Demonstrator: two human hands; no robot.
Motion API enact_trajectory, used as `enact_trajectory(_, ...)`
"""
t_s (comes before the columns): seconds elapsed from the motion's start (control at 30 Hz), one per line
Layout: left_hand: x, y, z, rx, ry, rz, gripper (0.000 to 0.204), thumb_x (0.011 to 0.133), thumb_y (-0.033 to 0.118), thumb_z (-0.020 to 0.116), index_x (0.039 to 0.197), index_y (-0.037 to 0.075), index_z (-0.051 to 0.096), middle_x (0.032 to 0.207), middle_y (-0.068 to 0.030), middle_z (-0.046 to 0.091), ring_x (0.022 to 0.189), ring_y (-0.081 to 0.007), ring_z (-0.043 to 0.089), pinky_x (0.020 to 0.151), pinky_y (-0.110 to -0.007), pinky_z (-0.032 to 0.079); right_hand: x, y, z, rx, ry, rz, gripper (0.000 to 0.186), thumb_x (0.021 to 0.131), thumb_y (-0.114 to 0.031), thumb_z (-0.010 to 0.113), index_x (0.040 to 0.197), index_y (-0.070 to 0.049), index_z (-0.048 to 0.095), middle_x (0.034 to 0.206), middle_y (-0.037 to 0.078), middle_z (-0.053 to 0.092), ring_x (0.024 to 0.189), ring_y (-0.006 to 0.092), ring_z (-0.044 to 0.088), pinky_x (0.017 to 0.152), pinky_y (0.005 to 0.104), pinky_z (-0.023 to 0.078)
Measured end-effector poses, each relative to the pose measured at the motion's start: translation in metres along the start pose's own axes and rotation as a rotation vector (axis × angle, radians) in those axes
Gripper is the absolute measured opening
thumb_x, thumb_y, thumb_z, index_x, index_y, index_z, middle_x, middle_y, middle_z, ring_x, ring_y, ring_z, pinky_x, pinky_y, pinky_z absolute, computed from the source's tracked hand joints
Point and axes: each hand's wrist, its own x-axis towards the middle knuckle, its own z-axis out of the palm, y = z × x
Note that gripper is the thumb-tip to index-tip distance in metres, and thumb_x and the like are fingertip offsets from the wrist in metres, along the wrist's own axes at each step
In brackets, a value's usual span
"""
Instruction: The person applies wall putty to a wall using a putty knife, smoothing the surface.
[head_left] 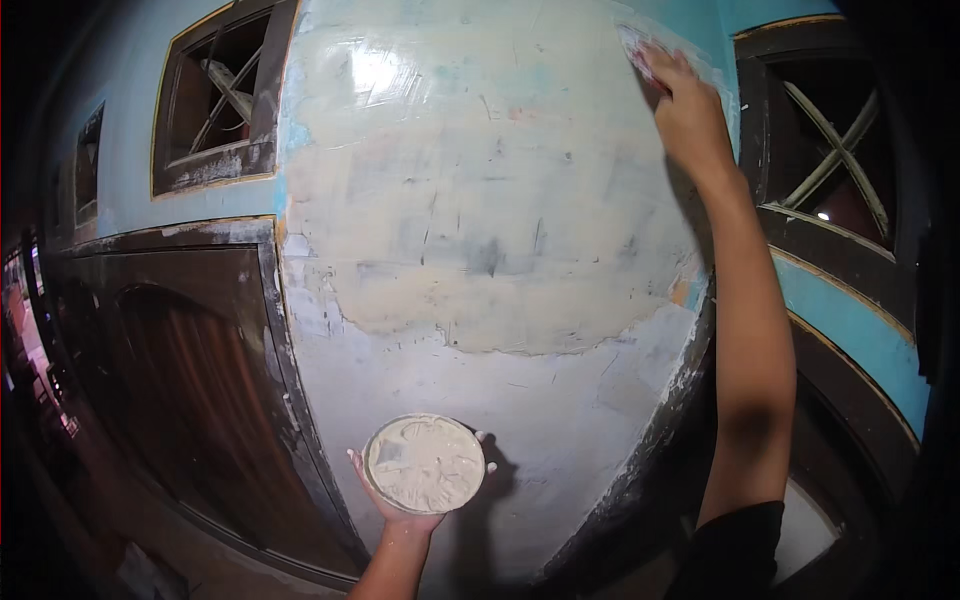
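Head view: wall coat (480, 200), long axis 12-to-6. Left hand (408, 519) cups tub (369, 467) of pale paste (430, 465) below, near 6 o'clock; right hand (692, 108), nearer, at coat's 1 o'clock edge, gripping probably a spreader (646, 66), blurred.

Creamy, ridged paste (428, 468), wall coat (470, 190) smeared and glossy at upper left, matt, chalky-looking lower wall (400, 385), dull brown wooden door (190, 390), scuffed window frame (215, 166), matt cloth sleeve (738, 550)

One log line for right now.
left hand: holding round container of pale paste; right hand: at wall, upper right; wall: beige coat above, whitish below
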Motion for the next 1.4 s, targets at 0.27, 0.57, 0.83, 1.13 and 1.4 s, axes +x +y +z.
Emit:
enact_trajectory(0.27,-0.001,0.003,0.006,-0.032,0.024,-0.028,0.11,0.075,0.097,0.037,0.153,0.02,0.043,0.156,-0.0233,0.039,0.139,-0.0604,0.034,0.104,-0.086,0.027,0.022,-0.005,0.029,-0.11,-0.022,-0.044,0.064,0.083,0.012,0.048,0.143,-0.007,0.057,0.15,0.015,0.053,0.141,0.0471,0.043,0.119,0.047,0.036)
enact_trajectory(0.57,-0.01,0.018,0.003,0.02,0.073,0.017,0.11,0.075,0.096,0.039,0.153,0.02,0.043,0.157,-0.0235,0.039,0.14,-0.0601,0.035,0.106,-0.086,0.026,0.0,-0.052,0.008,0.079,-0.1,-0.019,0.066,0.08,0.014,0.044,0.142,-0.005,0.057,0.15,0.017,0.052,0.145,0.0461,0.038,0.121,0.0452,0.033)
enact_trajectory(0.83,-0.012,0.027,0.004,-0.053,-0.026,-0.004,0.112,0.074,0.097,0.04,0.153,0.019,0.043,0.156,-0.0258,0.038,0.14,-0.0619,0.033,0.105,-0.085,0.027,0.064,-0.043,0.047,-0.063,-0.049,-0.025,0.068,0.081,0.013,0.041,0.143,-0.01,0.059,0.153,0.015,0.051,0.149,0.0417,0.035,0.123,0.0415,0.029)
enact_trajectory(1.13,-0.023,0.047,-0.002,-0.051,0.023,0.033,0.111,0.074,0.095,0.042,0.154,0.018,0.042,0.156,-0.0244,0.038,0.141,-0.0603,0.033,0.105,-0.086,0.026,-0.01,-0.097,0.035,0.119,-0.276,-0.073,0.064,0.084,0.015,0.047,0.141,-0.011,0.06,0.154,0.014,0.05,0.15,0.0414,0.033,0.124,0.0483,0.026)
enact_trajectory(1.4,-0.019,0.05,0.0,-0.089,0.021,0.007,0.113,0.074,0.096,0.042,0.155,0.017,0.04,0.157,-0.0249,0.038,0.14,-0.0591,0.035,0.107,-0.084,0.026,0.094,-0.081,0.052,0.021,-0.024,-0.091,0.046,0.091,0.003,0.047,0.135,-0.003,0.062,0.146,0.017,0.057,0.142,0.0384,0.044,0.123,0.0429,0.03)
